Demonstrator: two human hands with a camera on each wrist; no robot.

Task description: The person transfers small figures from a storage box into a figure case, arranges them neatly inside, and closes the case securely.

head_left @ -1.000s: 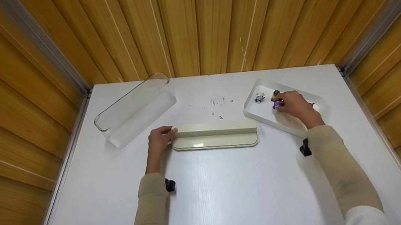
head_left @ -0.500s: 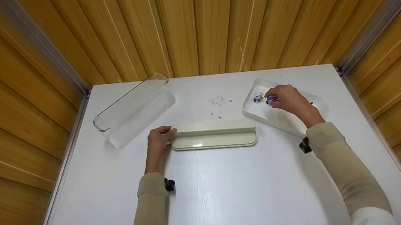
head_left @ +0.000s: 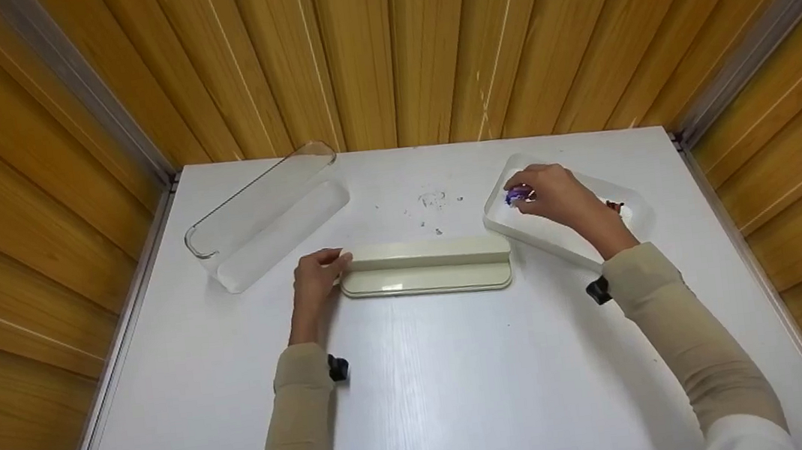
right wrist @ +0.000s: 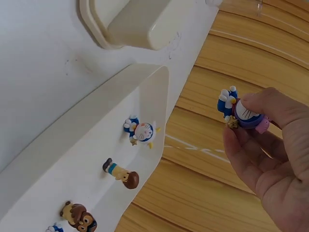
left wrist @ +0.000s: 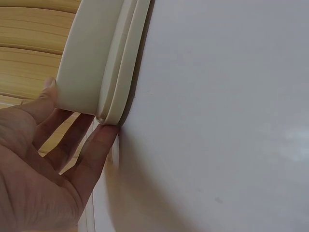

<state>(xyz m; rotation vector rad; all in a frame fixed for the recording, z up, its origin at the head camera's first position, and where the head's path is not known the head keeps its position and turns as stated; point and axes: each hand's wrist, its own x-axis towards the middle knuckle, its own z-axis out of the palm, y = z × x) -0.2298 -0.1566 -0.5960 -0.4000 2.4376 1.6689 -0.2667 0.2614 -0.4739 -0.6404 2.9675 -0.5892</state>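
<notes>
Between thumb and fingers my right hand [head_left: 556,192] [right wrist: 285,145] pinches a small blue and white figure [right wrist: 245,113] with a pink part, above the white tray [head_left: 546,240] [right wrist: 63,130]. In the right wrist view the tray holds another blue-and-white figure [right wrist: 140,131], a brown-haired figure [right wrist: 120,174] and a brown figure [right wrist: 78,216]. My left hand [head_left: 315,276] [left wrist: 53,169] holds the left end of a long cream holder [head_left: 426,279] [left wrist: 91,58], thumb on its raised part and fingertips at its lower edge.
A clear, long container [head_left: 281,231] with a transparent raised wall stands at the back left of the white table [head_left: 420,389]. Dark specks lie behind the cream holder. Wooden panels [head_left: 352,57] enclose the back and sides.
My right hand has lifted a figure and moved left over the tray, uncovering a red figure at the tray's right. The left hand keeps its hold on the cream holder.
</notes>
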